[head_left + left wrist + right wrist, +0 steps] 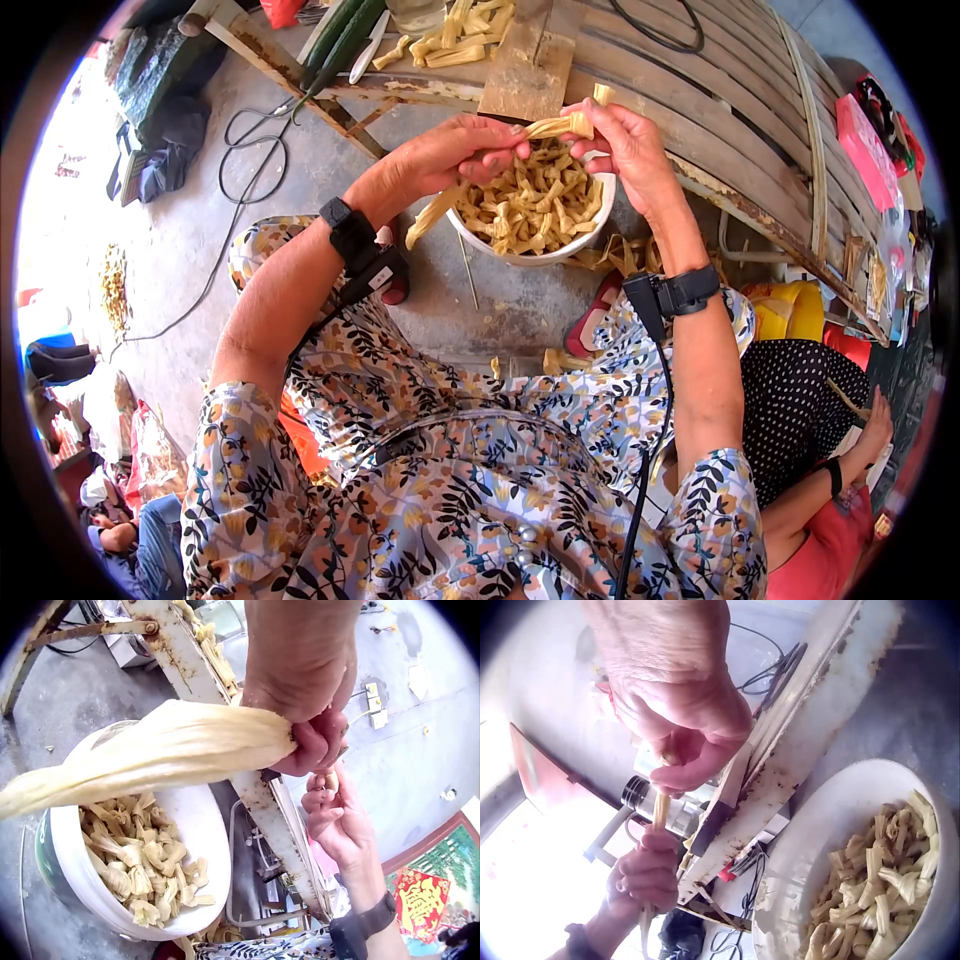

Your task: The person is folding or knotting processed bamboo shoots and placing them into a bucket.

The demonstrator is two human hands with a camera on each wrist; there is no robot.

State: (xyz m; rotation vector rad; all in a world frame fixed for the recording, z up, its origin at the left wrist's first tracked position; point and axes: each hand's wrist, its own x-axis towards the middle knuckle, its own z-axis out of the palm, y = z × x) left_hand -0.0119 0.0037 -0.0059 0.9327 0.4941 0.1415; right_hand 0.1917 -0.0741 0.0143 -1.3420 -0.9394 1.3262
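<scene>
A long pale yellow bean-curd strip [555,127] stretches between my two hands above a white bowl [592,235] heaped with knotted pieces [530,205]. My left hand [495,155] grips the strip in curled fingers, and its loose end hangs down to the left of the bowl. My right hand [595,125] pinches the other end, where the strip is folded. In the left wrist view the left hand [311,739] clamps the wide strip [150,761] over the bowl [214,847], with the right hand [330,806] just beyond. In the right wrist view the right hand [679,761] pinches the strip [660,810] above the left hand [649,877].
A weathered slatted wooden table [720,120] stands behind the bowl, bearing a wooden board [525,75], more cut strips [455,40] and long green vegetables [345,40]. A cable [235,190] lies on the concrete floor. Another person in dotted clothes [800,410] sits at the right.
</scene>
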